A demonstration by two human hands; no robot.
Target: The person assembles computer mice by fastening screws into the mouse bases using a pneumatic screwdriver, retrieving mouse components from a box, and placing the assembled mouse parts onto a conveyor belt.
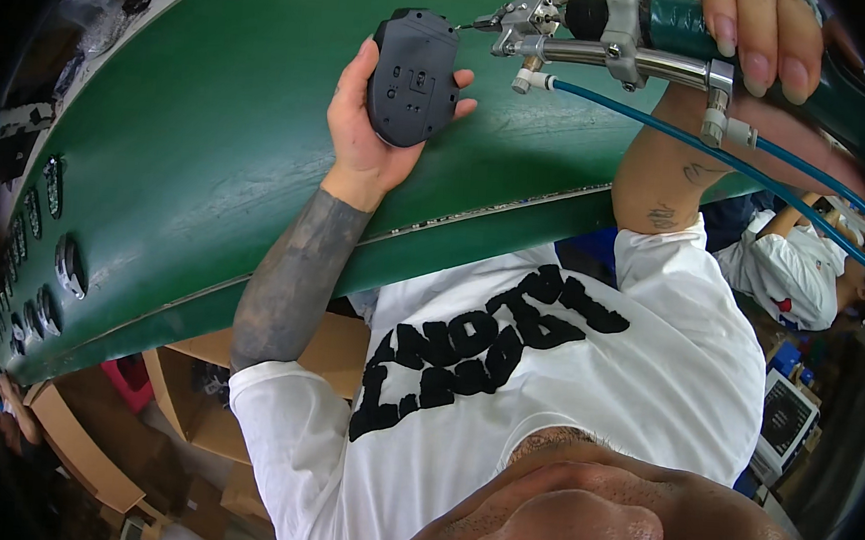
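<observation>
A black computer mouse (pixel 412 83) lies in my left hand (pixel 366 150) with its underside facing up. The fingers curl around it from below, fingertips showing at its right side. My right hand (pixel 764 42) is wrapped over the dark green body of a power screwdriver (pixel 680 26), held level above the bench; its thumb is hidden. The tool's metal nose (pixel 530 26) points left, and its thin tip comes close to the mouse's upper right corner. Whether the tip touches a hole there, I cannot tell. Blue air hoses (pixel 654 120) run from the tool's fittings toward the right.
The green bench top (pixel 210 154) has a front edge strip (pixel 487 214). Several dark oval parts (pixel 70 265) lie in rows at far left. Clear plastic bags (pixel 99 21) sit at upper left, cardboard boxes (pixel 90 437) below the bench. Another person (pixel 789 260) is at right.
</observation>
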